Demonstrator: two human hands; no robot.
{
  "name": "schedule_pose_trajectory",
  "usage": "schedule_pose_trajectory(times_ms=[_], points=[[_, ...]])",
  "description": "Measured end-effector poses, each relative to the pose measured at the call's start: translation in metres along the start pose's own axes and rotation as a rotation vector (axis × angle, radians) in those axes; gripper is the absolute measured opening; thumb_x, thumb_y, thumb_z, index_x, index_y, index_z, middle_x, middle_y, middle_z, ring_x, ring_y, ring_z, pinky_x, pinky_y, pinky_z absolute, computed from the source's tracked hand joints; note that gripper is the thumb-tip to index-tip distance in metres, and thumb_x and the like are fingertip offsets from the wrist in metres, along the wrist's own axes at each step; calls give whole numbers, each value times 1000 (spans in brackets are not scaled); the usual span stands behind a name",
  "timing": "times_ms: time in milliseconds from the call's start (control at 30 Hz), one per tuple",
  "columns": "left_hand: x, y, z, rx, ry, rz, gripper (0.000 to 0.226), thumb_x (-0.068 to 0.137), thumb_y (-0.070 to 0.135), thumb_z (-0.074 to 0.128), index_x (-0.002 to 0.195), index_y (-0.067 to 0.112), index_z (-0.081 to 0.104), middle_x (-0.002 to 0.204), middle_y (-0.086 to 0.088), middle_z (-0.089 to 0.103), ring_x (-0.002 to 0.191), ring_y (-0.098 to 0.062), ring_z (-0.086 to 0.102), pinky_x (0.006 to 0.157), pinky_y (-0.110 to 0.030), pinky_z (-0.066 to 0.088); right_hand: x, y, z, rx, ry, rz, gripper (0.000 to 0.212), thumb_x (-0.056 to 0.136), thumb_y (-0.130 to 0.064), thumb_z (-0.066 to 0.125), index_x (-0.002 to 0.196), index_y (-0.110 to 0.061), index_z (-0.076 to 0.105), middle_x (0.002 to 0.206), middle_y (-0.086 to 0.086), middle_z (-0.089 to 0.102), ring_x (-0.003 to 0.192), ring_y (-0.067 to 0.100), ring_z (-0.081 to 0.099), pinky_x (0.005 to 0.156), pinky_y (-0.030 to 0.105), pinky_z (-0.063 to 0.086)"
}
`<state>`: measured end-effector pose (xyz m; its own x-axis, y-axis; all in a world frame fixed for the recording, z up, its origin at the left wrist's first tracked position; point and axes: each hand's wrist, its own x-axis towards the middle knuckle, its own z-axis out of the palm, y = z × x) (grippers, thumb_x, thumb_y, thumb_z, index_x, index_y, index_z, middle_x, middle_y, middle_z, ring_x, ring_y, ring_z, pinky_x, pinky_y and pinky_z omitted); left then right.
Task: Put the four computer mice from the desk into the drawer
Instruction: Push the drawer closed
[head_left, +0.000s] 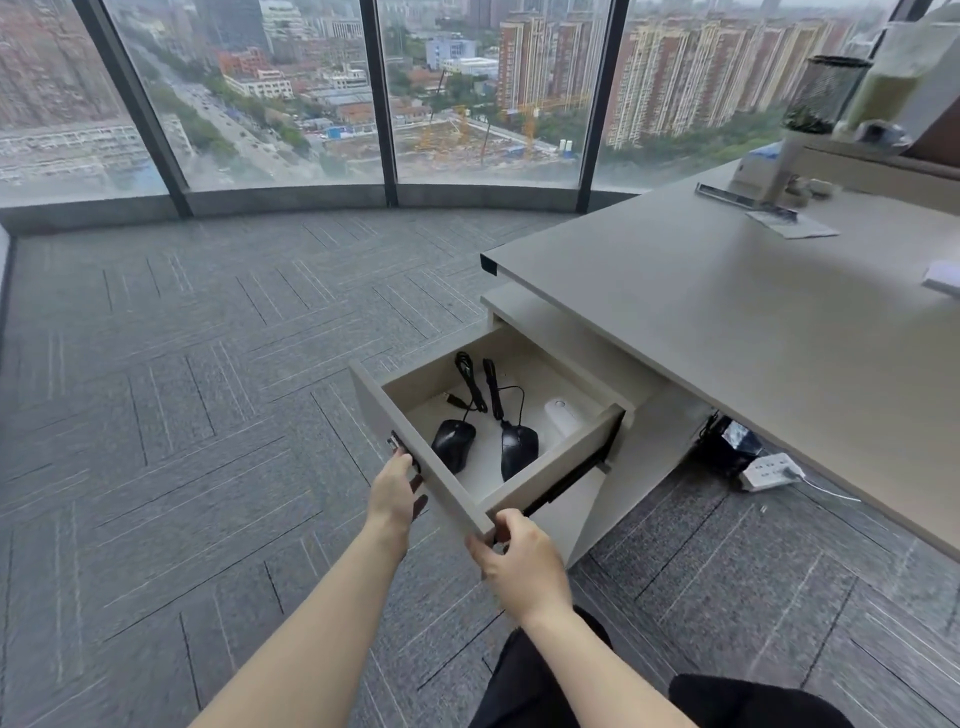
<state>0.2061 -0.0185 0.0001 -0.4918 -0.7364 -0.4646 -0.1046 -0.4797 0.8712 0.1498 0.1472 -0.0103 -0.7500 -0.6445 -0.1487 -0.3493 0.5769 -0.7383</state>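
Observation:
The top drawer (561, 462) of the pedestal under the desk (727, 322) stands pulled out. Inside lie two black wired mice, one at the left (453, 442) and one in the middle (518, 449), their cables running toward the back. A white mouse (562, 415) lies at the right, partly hidden by the drawer's side wall. My left hand (396, 491) rests flat against the drawer front near its lock. My right hand (519, 558) grips the drawer front's near corner. I see no fourth mouse.
On the desk's far end stand a mesh pen cup (823, 93), a white box (753, 169) and papers (795, 226). A white power strip (769, 470) and black cables lie on the carpet under the desk. Floor-to-ceiling windows close off the room behind.

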Motion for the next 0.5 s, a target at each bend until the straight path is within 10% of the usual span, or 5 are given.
schedule_pose_trajectory(times_ms=[267,500], points=[[27,3,72,-91,-67,-52,47,97,32,34,142,23,45,137,4,53,125,-18,52,108,-43,39,36,28,-40,180,160,190,36,83,-54,65,103,-27,55,94,-6,67,86,17,64,70,34,53],[49,11,128,-188,-118,-98,37,99,30,35,129,16,52,123,1,56,122,-22,52,107,-42,41,74,53,-67,245,269,286,85,83,-59,64,148,-15,31,146,10,45,128,27,50,95,37,47]])
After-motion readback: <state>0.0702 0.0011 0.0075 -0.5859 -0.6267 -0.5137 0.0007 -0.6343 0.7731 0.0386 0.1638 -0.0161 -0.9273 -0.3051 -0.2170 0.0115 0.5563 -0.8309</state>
